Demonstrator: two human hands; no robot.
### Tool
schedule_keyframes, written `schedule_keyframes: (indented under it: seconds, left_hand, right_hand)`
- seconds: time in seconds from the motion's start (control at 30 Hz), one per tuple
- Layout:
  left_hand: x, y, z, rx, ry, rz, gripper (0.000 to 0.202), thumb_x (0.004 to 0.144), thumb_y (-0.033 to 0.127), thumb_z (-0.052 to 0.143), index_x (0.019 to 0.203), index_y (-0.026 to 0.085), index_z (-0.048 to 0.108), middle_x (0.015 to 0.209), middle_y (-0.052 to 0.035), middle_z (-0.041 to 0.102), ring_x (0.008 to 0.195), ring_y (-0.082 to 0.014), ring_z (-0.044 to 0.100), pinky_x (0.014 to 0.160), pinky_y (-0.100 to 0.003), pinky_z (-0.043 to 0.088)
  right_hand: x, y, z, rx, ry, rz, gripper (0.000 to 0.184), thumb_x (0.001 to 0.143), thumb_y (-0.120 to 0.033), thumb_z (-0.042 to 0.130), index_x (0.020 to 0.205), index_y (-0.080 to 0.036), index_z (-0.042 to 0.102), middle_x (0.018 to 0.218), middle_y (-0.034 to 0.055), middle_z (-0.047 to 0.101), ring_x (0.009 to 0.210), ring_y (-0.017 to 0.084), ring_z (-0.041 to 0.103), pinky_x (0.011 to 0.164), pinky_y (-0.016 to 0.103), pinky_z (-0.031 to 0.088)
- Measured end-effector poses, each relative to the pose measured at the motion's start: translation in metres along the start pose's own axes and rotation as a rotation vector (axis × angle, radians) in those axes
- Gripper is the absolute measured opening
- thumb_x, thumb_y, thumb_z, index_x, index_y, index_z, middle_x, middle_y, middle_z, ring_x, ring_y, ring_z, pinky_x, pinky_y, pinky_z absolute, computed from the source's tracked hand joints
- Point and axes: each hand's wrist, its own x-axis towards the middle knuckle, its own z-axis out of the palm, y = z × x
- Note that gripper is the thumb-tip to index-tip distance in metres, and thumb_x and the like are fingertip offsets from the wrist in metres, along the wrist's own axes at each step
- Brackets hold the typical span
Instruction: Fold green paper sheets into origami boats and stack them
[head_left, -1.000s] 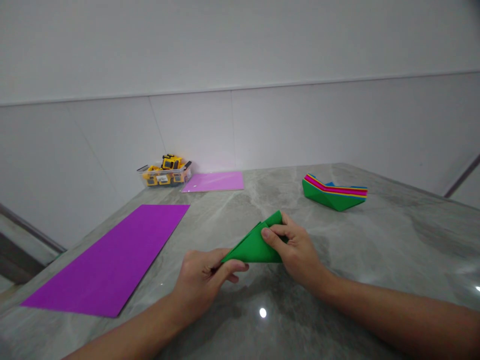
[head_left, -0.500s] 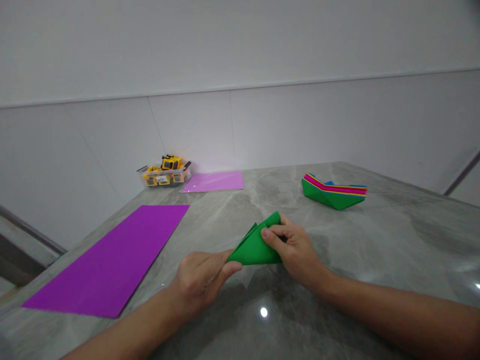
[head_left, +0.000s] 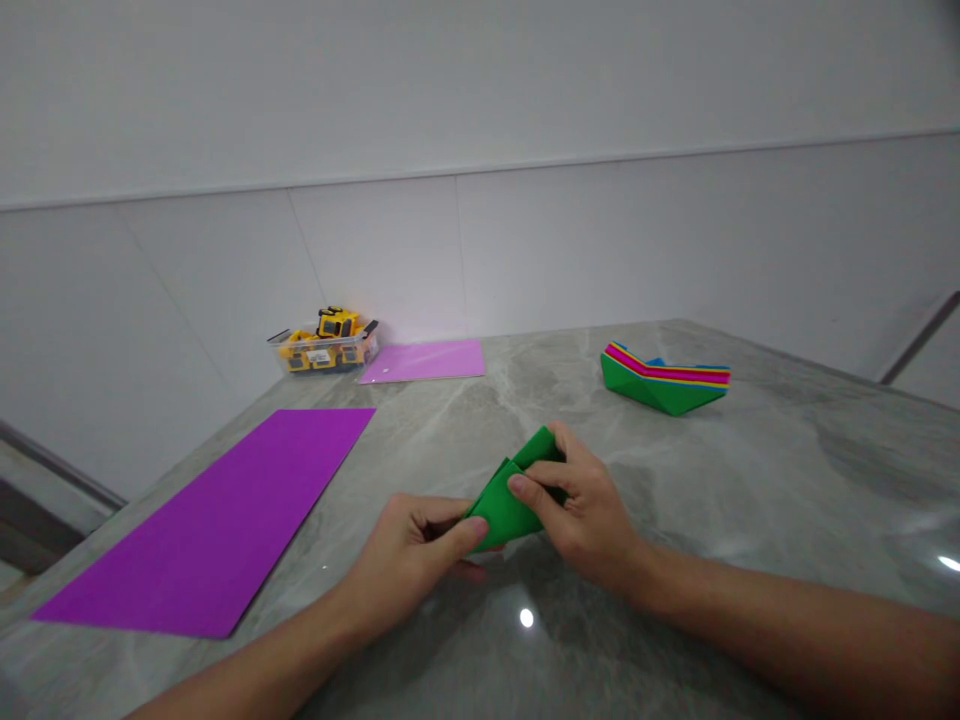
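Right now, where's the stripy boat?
In the head view, the stripy boat sits on the gray table, toward the right, beyond the folded green paper.

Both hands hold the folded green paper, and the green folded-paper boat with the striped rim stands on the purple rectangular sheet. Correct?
Not quite: in the head view, the green folded-paper boat with the striped rim stands on the grey marbled tabletop, not on the purple rectangular sheet. The left hand and right hand do hold the folded green paper.
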Motion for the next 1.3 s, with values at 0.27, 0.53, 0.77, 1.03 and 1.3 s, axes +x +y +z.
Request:
schedule_keyframes:
  seconds: [0.27, 0.53, 0.77, 1.03, 1.3]
  left_hand:
    - [0.005, -0.004, -0.005, -0.41, -0.076, -0.169, 0.044, 0.084, 0.05, 0.064, 0.093, 0.009, 0.076, 0.094, -0.0151, 0.074, 0.092, -0.0292, 0.071, 0.067, -0.03, 0.06]
    - [0.001, -0.003, -0.001, -0.006, -0.115, -0.082, 0.029, 0.085, 0.04, 0.065, 0.096, 0.015, 0.076, 0.086, -0.0062, 0.073, 0.09, -0.0242, 0.069, 0.07, -0.031, 0.06]
    - [-0.001, 0.001, 0.003, 0.017, -0.119, -0.07, 0.037, 0.086, 0.047, 0.061, 0.092, 0.013, 0.073, 0.085, -0.0071, 0.07, 0.092, -0.027, 0.069, 0.068, -0.033, 0.061]
    - [-0.004, 0.001, 0.005, 0.034, -0.132, -0.068, 0.04, 0.087, 0.049, 0.059, 0.091, 0.012, 0.072, 0.086, -0.0092, 0.071, 0.092, -0.0273, 0.07, 0.067, -0.031, 0.06]
    - [-0.003, 0.001, 0.008, 0.116, -0.055, -0.141, 0.047, 0.084, 0.054, 0.058, 0.072, 0.01, 0.07, 0.068, -0.0102, 0.073, 0.057, -0.0164, 0.067, 0.05, -0.022, 0.052]
  right_hand:
    - [0.003, 0.004, 0.0, -0.021, -0.052, 0.049, 0.037, 0.088, -0.029, 0.055, 0.053, -0.017, 0.06, 0.072, 0.0023, 0.044, 0.068, 0.016, 0.047, 0.06, 0.031, 0.036]
    - [0.001, 0.005, 0.0, -0.028, -0.082, 0.051, 0.037, 0.087, -0.027, 0.056, 0.053, -0.016, 0.06, 0.072, 0.0019, 0.043, 0.069, 0.015, 0.046, 0.06, 0.03, 0.034]
    - [0.002, 0.008, 0.001, -0.027, -0.087, 0.041, 0.036, 0.087, -0.027, 0.057, 0.053, -0.015, 0.06, 0.071, 0.0018, 0.044, 0.069, 0.015, 0.046, 0.061, 0.03, 0.034]
    - [0.002, 0.006, 0.002, -0.022, -0.111, 0.057, 0.034, 0.087, -0.027, 0.058, 0.054, -0.015, 0.06, 0.072, 0.0018, 0.044, 0.07, 0.016, 0.046, 0.063, 0.031, 0.035]
    - [-0.004, -0.001, 0.003, 0.009, -0.162, 0.028, 0.033, 0.086, -0.024, 0.058, 0.054, -0.015, 0.059, 0.074, 0.0022, 0.043, 0.073, 0.016, 0.046, 0.066, 0.033, 0.035]
